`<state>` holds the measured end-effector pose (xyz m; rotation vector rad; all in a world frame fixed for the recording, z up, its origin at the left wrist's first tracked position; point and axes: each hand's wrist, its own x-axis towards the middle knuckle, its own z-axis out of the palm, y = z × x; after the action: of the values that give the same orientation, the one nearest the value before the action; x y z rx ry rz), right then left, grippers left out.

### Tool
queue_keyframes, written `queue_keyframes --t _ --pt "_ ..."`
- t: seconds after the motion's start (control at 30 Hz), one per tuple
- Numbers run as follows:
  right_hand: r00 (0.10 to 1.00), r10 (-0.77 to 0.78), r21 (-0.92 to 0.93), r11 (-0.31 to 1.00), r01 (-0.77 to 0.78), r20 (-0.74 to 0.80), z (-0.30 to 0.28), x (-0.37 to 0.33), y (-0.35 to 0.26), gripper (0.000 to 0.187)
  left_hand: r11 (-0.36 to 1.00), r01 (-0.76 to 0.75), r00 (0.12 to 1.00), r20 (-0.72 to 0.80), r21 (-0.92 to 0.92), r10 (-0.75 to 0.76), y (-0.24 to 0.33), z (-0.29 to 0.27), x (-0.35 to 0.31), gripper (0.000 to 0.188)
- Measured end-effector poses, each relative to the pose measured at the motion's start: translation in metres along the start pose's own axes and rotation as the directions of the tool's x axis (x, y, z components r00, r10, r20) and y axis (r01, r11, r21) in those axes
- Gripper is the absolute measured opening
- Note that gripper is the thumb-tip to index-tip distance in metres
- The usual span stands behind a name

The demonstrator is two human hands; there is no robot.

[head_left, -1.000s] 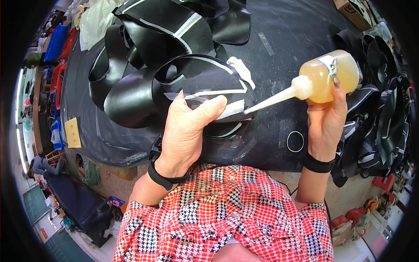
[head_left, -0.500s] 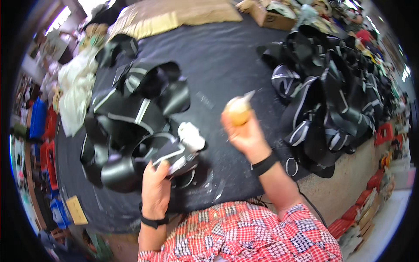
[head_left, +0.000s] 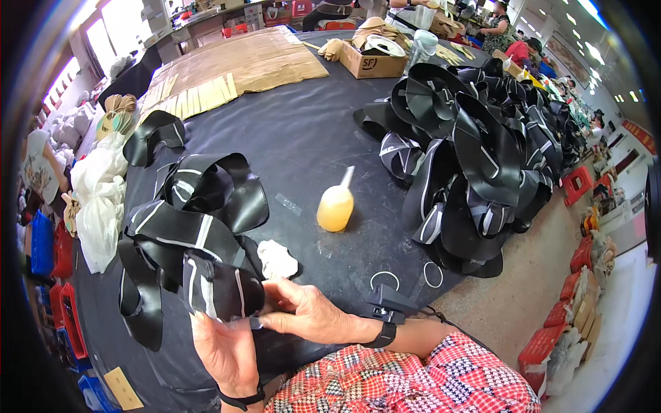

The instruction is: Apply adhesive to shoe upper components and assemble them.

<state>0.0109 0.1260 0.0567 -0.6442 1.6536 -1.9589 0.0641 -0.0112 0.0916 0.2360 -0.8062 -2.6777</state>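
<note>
A black curved leather-like piece with white strips [head_left: 219,288] is held up at the near left of the table. My left hand [head_left: 227,350] grips its lower edge from below, the fingers partly hidden behind it. My right hand [head_left: 313,315] is closed at the piece's right edge, thumb and fingers pinching there; the fingertips are partly hidden. Just beyond my right hand lies a crumpled white cloth [head_left: 277,259]. A squeeze bottle of yellowish glue [head_left: 335,208] with a pale pointed nozzle stands upright on the black-covered table [head_left: 303,144], apart from both hands.
More black strip-marked pieces [head_left: 200,182] lie at left, and a large heap of them [head_left: 468,144] at right. Two white rings [head_left: 384,280] lie near the right edge. Farther back are flat cardboard [head_left: 241,65], a carton [head_left: 372,63] and white bags [head_left: 100,199]. People work beyond.
My right hand has put the glue bottle down on the table and come left to the black piece. My left hand has raised and turned that piece. The view has tilted up.
</note>
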Motion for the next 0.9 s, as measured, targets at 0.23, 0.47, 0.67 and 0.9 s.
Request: queue_keyframes --t 0.23,0.47,0.67,0.9 --pt "0.992 -0.124 0.191 0.975 0.115 0.038 0.008 0.004 -0.032 0.027 0.909 0.075 0.98 0.137 0.41 -0.143 0.016 -0.018 0.003 0.052" --pt "0.914 -0.404 -0.348 0.854 0.388 0.03 -0.01 0.018 -0.088 0.025 0.496 -0.07 0.865 0.3 0.866 -0.402 0.037 -0.047 -0.002 0.064" --pt "0.814 -0.577 -0.548 0.659 0.515 0.07 -0.064 0.098 -0.205 0.022 0.303 -0.629 0.768 0.51 0.716 0.387 0.041 0.012 0.026 0.042" --pt "0.847 -0.526 0.055 0.846 0.53 -0.074 -0.228 0.228 -0.167 0.026 0.425 -0.269 0.946 0.153 0.864 0.286 0.024 -0.004 0.036 0.01"
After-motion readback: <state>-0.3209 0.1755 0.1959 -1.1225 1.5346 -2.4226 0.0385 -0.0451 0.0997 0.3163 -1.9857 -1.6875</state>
